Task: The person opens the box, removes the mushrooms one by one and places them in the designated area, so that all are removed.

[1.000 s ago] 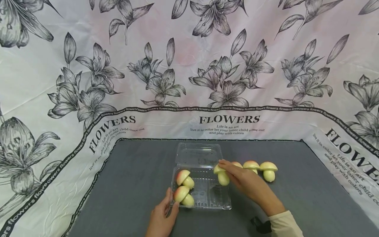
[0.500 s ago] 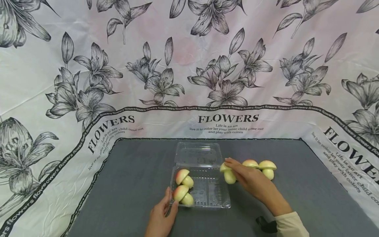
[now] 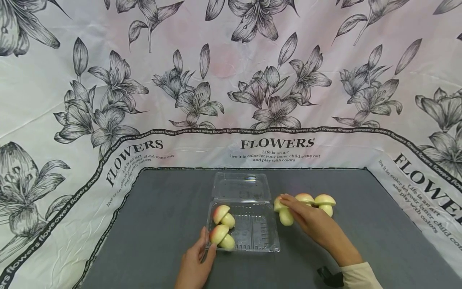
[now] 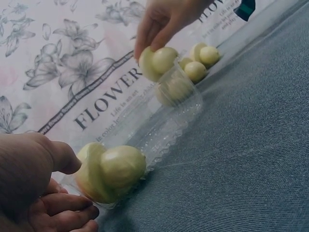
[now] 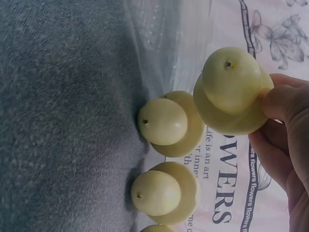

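Note:
My right hand pinches a pale yellow-green toy mushroom by its red-tinged cap, held up in the air just right of the box. An open clear plastic box lies on the table, its lid folded back. Two more toy mushrooms rest inside along its left side, a rear one and a front one. At the box's front-left edge, my left hand grips the rim between thumb and fingers, close to the front mushroom. The fingers under the edge partly show in the left wrist view.
Right of the box, toy mushrooms stand in a row on the grey tabletop; the rightmost one is plainest, others are partly behind my right hand. A floral-print cloth hangs behind the table. A black strap lies near my right sleeve.
My right hand has moved right with its mushroom, from over the box's right edge to just outside it. My left hand stays on the box.

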`<state>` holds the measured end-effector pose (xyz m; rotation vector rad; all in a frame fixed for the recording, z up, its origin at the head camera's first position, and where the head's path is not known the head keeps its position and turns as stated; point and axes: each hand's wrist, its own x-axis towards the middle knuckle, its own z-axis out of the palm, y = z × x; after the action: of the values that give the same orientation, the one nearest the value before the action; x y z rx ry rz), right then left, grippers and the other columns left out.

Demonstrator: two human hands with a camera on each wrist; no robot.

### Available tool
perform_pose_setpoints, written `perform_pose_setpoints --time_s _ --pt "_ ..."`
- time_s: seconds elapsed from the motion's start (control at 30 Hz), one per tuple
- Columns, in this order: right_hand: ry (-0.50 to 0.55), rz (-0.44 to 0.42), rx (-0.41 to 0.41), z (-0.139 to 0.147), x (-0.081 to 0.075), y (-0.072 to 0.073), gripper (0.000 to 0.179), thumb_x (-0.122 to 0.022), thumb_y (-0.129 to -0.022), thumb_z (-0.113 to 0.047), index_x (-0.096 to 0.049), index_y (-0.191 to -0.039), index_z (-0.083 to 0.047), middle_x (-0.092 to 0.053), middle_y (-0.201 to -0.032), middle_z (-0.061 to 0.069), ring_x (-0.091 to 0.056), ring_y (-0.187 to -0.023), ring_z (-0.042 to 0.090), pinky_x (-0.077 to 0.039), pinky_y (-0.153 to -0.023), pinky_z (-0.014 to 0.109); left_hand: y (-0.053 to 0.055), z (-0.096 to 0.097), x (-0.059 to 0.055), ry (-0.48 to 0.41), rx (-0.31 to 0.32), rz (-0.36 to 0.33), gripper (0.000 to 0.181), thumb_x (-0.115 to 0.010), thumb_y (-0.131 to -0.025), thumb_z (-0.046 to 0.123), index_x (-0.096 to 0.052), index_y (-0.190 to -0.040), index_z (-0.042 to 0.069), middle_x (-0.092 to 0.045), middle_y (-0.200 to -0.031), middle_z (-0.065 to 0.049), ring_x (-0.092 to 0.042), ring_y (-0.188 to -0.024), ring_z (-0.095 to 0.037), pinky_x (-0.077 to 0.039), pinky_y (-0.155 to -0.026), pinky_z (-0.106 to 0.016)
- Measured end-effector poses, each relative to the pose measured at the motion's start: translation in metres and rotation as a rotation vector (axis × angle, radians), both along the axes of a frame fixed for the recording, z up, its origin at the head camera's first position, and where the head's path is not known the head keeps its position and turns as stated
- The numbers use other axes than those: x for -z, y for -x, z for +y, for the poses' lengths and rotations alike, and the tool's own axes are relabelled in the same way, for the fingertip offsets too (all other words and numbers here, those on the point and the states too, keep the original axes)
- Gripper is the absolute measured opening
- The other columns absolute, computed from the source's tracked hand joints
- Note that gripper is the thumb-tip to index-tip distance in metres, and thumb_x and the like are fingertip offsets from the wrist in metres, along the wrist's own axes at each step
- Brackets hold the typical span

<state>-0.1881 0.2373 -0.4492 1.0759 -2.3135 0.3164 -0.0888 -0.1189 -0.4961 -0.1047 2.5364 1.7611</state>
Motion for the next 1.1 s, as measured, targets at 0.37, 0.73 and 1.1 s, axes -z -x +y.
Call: perform_pose_setpoints --time_s 0.37,0.73,1.1 --pt "-0.026 -0.026 0.057 0.011 0.007 -0.009 0.037 -0.059 -0.100 -0.019 -0.059 -0.136 -0.012 -0.055 -0.142 0.006 -0.065 -0.110 0.016 -0.057 -0.077 0.024 -0.001 0.000 0.000 0.009 0.004 0.014 0.077 -0.059 -0.097 0.048 -0.031 -0.152 0.002 -0.044 -0.146 -0.022 -0.044 -0.133 -0.036 -0.048 -0.103 -0.046" --pt "0.009 -0.035 0.037 0.017 0.014 -0.013 0.060 -0.079 -0.075 0.000 -0.062 -0.132 -0.011 -0.062 -0.133 0.008 -0.070 -0.098 0.015 -0.058 -0.072 0.025 -0.001 0.001 -0.001 0.002 -0.011 0.028 0.075 -0.060 -0.097 0.046 -0.032 -0.151 0.002 -0.043 -0.145 -0.022 -0.045 -0.132 -0.034 -0.046 -0.104 -0.044" --pt "0.011 -0.066 0.056 0.015 0.019 -0.017 0.052 -0.079 -0.079 -0.006 -0.065 -0.128 -0.016 -0.062 -0.134 0.004 -0.067 -0.105 0.016 -0.058 -0.076 0.027 -0.003 0.002 -0.002 0.004 -0.009 0.033 0.075 -0.061 -0.097 0.044 -0.032 -0.151 0.001 -0.045 -0.144 -0.024 -0.046 -0.131 -0.036 -0.047 -0.103 -0.044"
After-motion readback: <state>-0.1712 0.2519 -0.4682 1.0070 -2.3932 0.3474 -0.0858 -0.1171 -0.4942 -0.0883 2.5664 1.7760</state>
